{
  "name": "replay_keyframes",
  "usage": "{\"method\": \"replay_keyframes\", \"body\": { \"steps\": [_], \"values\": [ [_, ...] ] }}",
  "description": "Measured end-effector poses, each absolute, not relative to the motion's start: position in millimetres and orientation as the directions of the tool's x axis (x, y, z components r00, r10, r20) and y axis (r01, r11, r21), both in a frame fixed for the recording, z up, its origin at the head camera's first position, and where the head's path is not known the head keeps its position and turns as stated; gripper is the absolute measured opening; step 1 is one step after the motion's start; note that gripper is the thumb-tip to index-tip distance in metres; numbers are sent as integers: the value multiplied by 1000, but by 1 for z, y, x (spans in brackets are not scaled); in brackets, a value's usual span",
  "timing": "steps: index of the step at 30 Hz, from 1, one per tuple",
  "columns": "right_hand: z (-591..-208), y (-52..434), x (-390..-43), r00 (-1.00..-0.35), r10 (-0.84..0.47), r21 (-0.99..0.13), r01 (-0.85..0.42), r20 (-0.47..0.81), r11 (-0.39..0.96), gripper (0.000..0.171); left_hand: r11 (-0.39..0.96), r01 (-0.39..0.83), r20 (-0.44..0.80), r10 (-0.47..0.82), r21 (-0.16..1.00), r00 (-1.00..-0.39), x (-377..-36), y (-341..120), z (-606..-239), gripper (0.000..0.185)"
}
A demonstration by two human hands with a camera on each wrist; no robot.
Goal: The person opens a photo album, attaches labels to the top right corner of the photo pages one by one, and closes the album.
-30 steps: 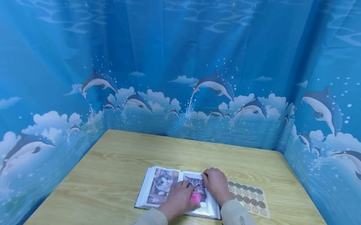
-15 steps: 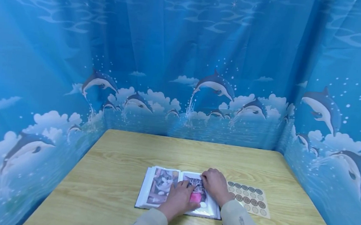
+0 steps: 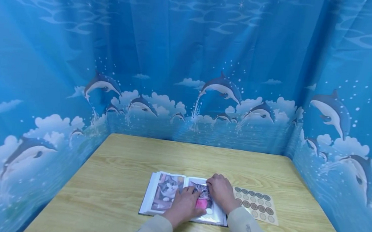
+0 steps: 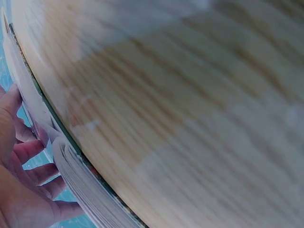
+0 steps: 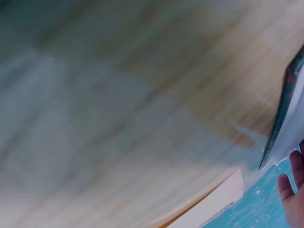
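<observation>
An open photo album (image 3: 148, 196) lies on the table, a cat photo (image 3: 168, 193) on its left page and a striped cat photo with a pink patch (image 3: 202, 203) on its right page. My left hand (image 3: 183, 206) rests spread on the lower middle, its fingertips on the striped cat photo; the left wrist view shows this hand (image 4: 26, 190) with parted fingers over the album's page edges (image 4: 90, 194). My right hand (image 3: 222, 191) bends over the right page's upper corner, fingertips at the photo's top edge. I cannot tell whether they pinch something there.
To the album's right lies a sheet of round brown and cream stickers (image 3: 257, 205), partly behind the right forearm. The wooden table (image 3: 120, 161) is bordered by a blue dolphin-print curtain (image 3: 176, 75) at the back and sides.
My right fingertips have slid slightly left along the top of the right page. The left hand, the album and the sticker sheet stay where they were.
</observation>
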State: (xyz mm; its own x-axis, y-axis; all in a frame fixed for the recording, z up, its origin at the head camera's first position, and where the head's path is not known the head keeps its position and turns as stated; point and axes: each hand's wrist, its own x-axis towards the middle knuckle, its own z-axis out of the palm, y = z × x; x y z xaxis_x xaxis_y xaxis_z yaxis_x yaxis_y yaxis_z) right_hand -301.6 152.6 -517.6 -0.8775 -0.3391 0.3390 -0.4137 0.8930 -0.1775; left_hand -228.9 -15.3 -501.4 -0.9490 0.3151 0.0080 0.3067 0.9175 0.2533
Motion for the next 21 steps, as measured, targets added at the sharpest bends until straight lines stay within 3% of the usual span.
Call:
{"method": "replay_keyframes", "body": {
  "steps": [10, 21],
  "values": [
    [-516, 154, -297, -855, -414, -75, -457, 311, 886, 18, 920, 304, -1, 314, 249, -949, -229, -15, -500, 80],
    [-515, 158, -284, -851, -476, -32, -495, 223, 869, 43, 918, 295, -8, 308, 265, -951, -229, -15, -502, 80]
  ]
}}
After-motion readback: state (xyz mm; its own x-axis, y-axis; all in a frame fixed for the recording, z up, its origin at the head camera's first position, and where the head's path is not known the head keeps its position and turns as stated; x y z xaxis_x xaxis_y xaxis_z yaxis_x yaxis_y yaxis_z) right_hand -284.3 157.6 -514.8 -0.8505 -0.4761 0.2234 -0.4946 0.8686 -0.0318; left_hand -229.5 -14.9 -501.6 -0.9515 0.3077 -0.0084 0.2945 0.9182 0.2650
